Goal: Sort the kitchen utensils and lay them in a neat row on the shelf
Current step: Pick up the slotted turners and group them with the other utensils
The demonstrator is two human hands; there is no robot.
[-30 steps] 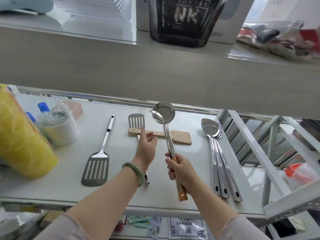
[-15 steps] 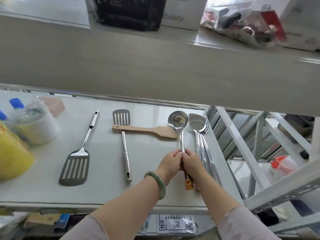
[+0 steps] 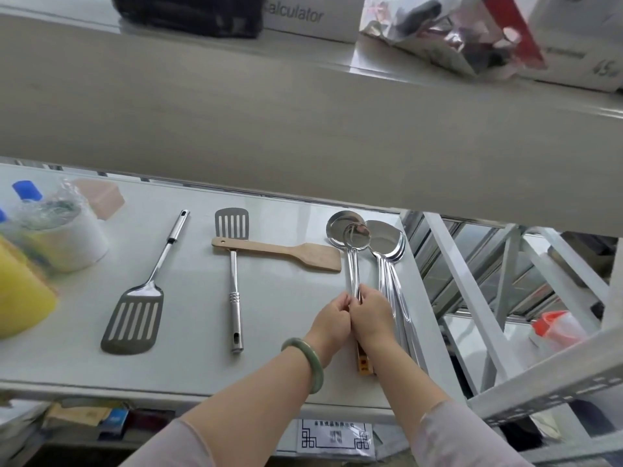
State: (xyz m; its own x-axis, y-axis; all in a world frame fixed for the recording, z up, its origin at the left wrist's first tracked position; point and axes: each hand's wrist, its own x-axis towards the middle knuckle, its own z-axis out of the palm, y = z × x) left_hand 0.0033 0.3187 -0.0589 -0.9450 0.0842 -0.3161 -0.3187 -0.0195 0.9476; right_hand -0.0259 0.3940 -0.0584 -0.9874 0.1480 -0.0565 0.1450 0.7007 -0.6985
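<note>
On the white shelf [image 3: 286,298] lie steel utensils in a row. A slotted turner [image 3: 135,315] is at the left, its head toward me. A narrower slotted spatula [image 3: 233,264] lies beside it, with a wooden spatula [image 3: 279,252] crosswise over it. My left hand [image 3: 328,320] and my right hand [image 3: 372,318] both pinch the stem of a steel ladle [image 3: 355,237] with an orange handle end [image 3: 364,364]. A second round bowl [image 3: 337,227] shows behind its bowl. Stacked steel spatulas [image 3: 387,241] lie right beside it.
A yellow pack [image 3: 20,298], a wrapped white roll [image 3: 60,234], blue-capped bottles [image 3: 28,192] and a tan block [image 3: 101,198] crowd the shelf's left end. The upper shelf board [image 3: 303,123] overhangs closely. White rack struts [image 3: 472,298] stand at the right edge.
My right hand brought the ladle down from the air and laid it next to the stacked spatulas. My left hand came across from the wooden spatula and joined it on the stem.
</note>
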